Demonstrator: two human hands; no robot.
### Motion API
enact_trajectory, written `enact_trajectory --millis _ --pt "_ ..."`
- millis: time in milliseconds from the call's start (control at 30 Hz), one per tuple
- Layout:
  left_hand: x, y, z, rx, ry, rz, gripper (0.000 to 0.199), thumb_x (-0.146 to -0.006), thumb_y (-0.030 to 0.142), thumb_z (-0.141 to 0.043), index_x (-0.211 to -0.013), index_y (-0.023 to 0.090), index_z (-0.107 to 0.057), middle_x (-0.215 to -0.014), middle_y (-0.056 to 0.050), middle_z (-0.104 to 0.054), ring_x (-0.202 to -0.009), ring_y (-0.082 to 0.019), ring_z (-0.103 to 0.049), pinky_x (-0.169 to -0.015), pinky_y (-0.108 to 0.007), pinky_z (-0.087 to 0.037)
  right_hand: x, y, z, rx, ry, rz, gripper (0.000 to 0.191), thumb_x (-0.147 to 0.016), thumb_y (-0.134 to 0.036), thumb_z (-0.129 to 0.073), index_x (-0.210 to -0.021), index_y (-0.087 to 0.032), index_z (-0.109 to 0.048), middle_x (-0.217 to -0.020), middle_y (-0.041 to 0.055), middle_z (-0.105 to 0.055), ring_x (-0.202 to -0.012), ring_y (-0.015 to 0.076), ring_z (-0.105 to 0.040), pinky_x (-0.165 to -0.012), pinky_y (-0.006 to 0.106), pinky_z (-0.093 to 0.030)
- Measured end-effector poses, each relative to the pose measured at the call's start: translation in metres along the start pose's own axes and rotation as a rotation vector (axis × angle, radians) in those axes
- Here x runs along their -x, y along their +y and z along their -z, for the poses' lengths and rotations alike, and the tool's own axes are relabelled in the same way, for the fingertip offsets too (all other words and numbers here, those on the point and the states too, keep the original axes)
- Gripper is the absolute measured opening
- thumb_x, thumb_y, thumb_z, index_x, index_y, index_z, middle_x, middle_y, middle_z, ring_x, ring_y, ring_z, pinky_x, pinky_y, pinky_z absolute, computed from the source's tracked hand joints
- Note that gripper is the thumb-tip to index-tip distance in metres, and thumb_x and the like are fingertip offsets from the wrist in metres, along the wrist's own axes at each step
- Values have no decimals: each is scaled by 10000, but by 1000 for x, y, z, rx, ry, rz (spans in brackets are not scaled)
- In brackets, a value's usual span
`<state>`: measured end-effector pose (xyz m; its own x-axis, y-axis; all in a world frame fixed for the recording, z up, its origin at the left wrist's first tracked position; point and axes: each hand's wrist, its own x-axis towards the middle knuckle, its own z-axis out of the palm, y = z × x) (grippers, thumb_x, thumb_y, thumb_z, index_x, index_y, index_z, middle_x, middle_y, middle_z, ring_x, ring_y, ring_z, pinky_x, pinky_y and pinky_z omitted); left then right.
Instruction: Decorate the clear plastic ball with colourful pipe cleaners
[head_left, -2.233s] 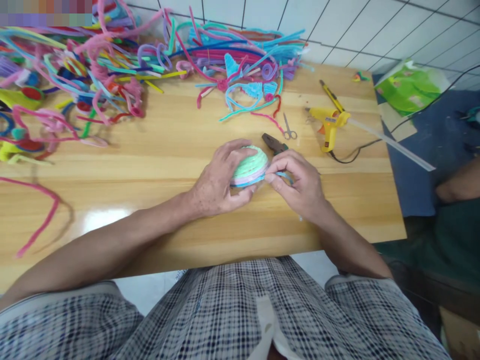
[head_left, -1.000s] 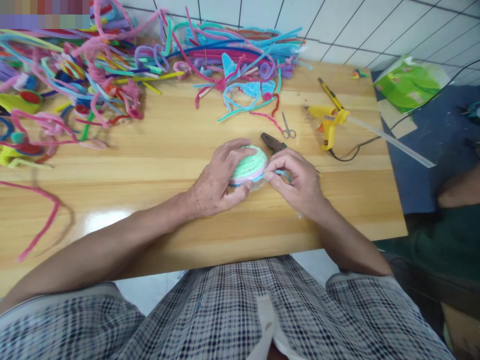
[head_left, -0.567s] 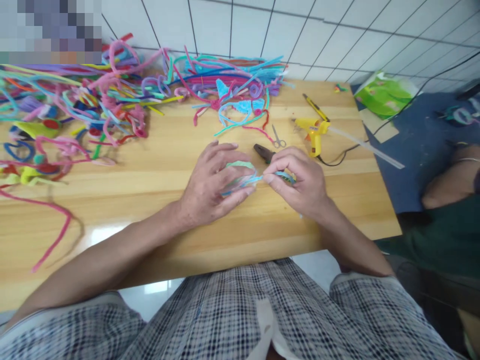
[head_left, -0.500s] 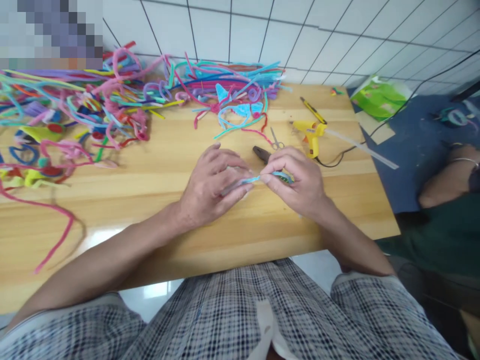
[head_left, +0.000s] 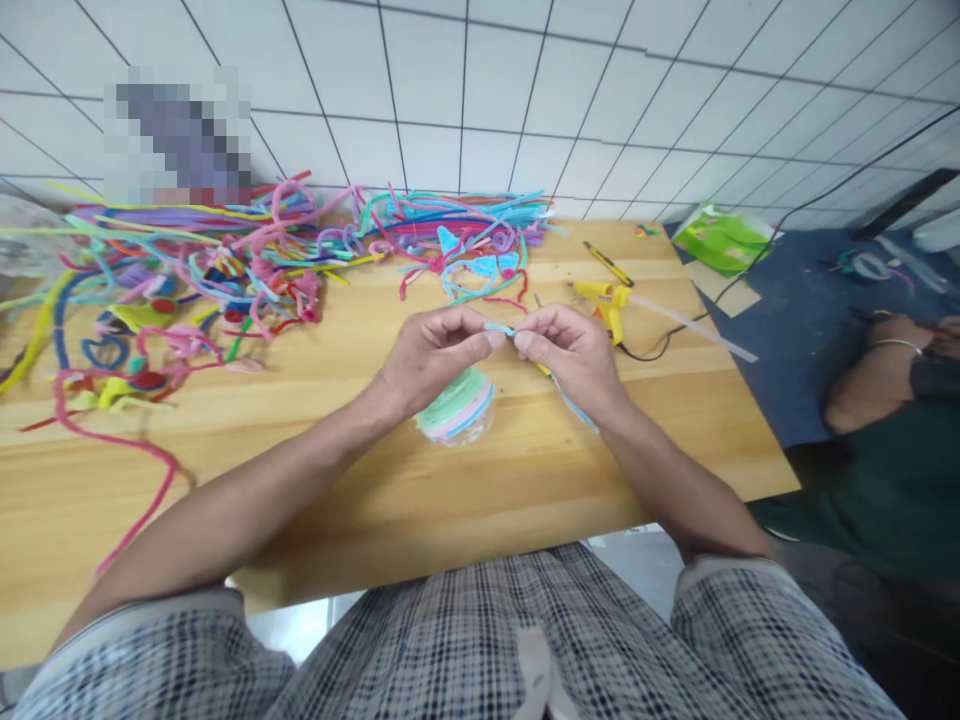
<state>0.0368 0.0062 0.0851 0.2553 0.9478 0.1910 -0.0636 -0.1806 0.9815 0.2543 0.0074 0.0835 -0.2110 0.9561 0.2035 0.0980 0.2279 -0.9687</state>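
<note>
My left hand (head_left: 442,350) and my right hand (head_left: 570,350) meet over the wooden table, fingertips nearly touching. Between them they pinch a light blue fuzzy stem (head_left: 499,328); a length of light blue stem also hangs below my right palm. Under my left hand stands a rounded piece (head_left: 457,405) wound in green, pink and blue, partly hidden by the hand, with a clear lower part. A yellow glue gun (head_left: 609,305) lies just beyond my right hand. Behind the fingers, the scissors and pliers are mostly hidden.
Tangled colourful fuzzy stems (head_left: 247,250) cover the table's back left. A yellow cutter (head_left: 608,263) lies near the back. A clear stick and black cord extend rightward from the glue gun. A green bag (head_left: 724,240) is beyond the right edge. Another person's arm (head_left: 870,375) is at far right.
My left hand has moved off the wound piece, which now shows below it. Both hands pinch the blue stem closer together. The view has tilted up, showing more wall.
</note>
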Motion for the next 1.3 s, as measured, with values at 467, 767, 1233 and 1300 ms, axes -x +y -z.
enact_trajectory --millis 467,767,1233,1300 --pt "-33 12 12 365 204 65 327 -920 418 -893 -880 225 -633 -847 7 -744 -787 -155 -731 -746 -281 -606 1 19 31 367 145 133 334 -1013 -561 -756 -1150 -256 -756 -1195 74 -832 -1095 256 -771 -1015 441 -618" --pt "-79 42 40 204 482 -125 270 -1050 22 -506 -918 257 -514 -700 55 -533 -487 -117 -413 -457 -303 -265 45 90 60 1247 -115 -34 673 -1017 -444 -717 -1545 -34 -641 -1551 320 -673 -1414 479 -630 -1209 641 -526" --pt "-77 21 16 100 235 70 204 -989 177 -672 -841 239 -546 -575 102 -358 -440 -71 -269 -414 -249 -205 39 42 66 352 247 -14 597 -1059 -745 -542 -1244 -244 -810 -1178 132 -835 -1026 317 -778 -928 488 -650" --pt "-75 25 13 126 241 98 198 -984 136 -633 -835 233 -545 -571 104 -359 -434 -68 -271 -410 -235 -197 39 34 55 253 224 -111 523 -959 -680 -715 -1230 -242 -809 -1056 93 -839 -874 268 -760 -823 437 -644"
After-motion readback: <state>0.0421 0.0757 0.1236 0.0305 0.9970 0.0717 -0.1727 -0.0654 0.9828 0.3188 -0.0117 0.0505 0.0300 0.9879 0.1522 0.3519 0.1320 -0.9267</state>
